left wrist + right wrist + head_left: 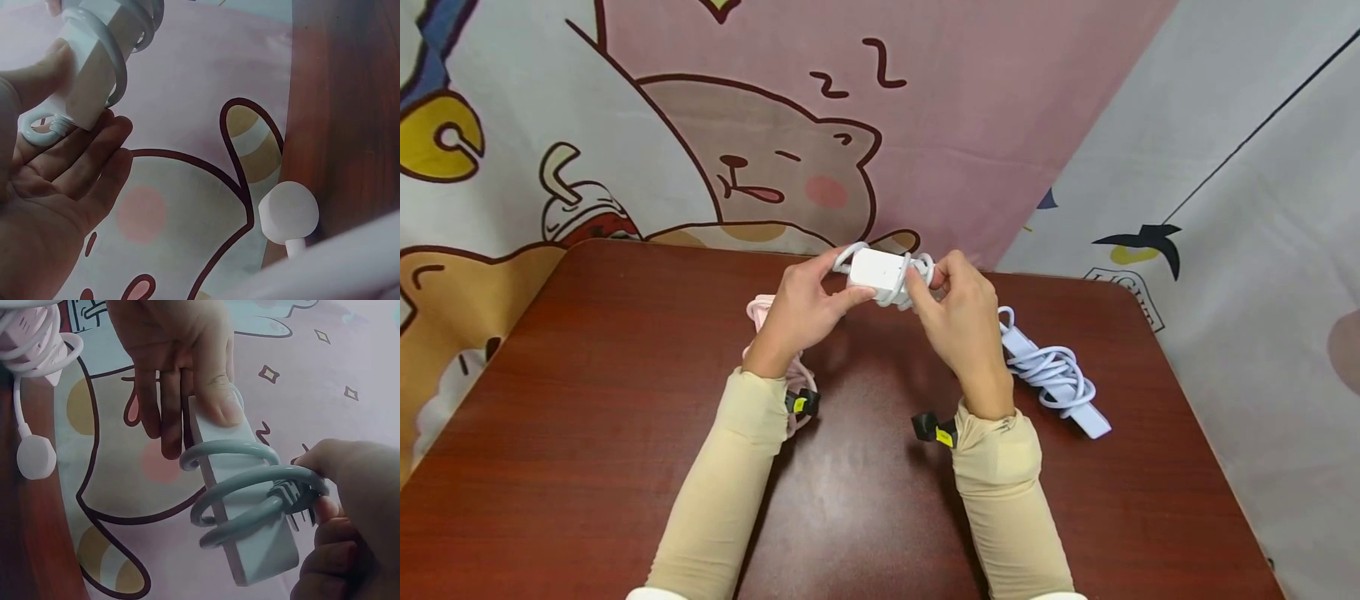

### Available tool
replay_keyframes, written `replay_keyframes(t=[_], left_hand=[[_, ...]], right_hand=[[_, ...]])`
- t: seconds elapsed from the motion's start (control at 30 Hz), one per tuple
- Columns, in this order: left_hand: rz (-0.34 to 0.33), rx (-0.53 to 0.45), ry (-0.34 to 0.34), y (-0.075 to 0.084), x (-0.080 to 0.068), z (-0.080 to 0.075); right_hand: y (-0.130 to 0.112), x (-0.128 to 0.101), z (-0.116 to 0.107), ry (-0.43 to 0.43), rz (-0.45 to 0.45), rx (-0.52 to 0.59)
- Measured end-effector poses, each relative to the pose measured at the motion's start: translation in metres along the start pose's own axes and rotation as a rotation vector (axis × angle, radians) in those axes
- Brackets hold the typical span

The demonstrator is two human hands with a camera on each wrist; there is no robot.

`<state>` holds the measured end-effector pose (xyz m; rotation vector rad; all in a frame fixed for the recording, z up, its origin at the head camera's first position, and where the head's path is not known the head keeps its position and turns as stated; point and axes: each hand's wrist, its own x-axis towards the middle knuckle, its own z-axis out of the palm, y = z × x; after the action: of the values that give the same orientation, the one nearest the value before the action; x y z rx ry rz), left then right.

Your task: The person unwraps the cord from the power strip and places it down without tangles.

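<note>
Up over the far edge of the table, both hands hold a white power strip [872, 268] with its cord wound in several loops around the body. The left hand [801, 308] grips one end, thumb on the face and fingers behind it. In the right wrist view, the right hand [344, 537] pinches the ribbed plug end [297, 492] of the cord beside the strip, thumb and index finger around it. A small cord loop [40, 134] sticks out at the left hand's end of the strip in the left wrist view.
On the brown table [625, 400], a pink power strip [762, 308] with bundled cord lies partly hidden under the left forearm. Its round plug [36, 457] shows in the right wrist view. Another wrapped pale strip [1056, 379] lies right of the right forearm. A cartoon-print curtain [970, 125] hangs behind.
</note>
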<state>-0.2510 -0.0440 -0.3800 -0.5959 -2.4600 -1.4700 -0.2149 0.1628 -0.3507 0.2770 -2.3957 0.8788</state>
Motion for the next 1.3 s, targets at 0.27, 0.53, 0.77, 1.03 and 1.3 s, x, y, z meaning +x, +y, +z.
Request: replay_keyframes(t=[0.27, 0.53, 0.77, 1.03, 1.3], left_hand=[[-0.002, 0.016, -0.012, -0.001, -0.001, 0.002], [0.038, 0.045, -0.016, -0.003, -0.001, 0.004], [0.042, 0.067, -0.032, -0.003, -0.001, 0.004], [0.058, 0.064, 0.009, -0.004, -0.002, -0.002], [0.070, 0.081, -0.013, -0.003, -0.002, 0.001]], right_hand=[[0.003, 0.000, -0.001, -0.017, -0.070, 0.043], [0.007, 0.002, -0.003, -0.087, -0.137, 0.015], [0.005, 0.001, -0.006, -0.164, -0.078, -0.064], [-0.003, -0.002, -0.003, -0.237, 0.115, -0.127], [0.000, -0.002, -0.001, -0.162, 0.069, -0.044]])
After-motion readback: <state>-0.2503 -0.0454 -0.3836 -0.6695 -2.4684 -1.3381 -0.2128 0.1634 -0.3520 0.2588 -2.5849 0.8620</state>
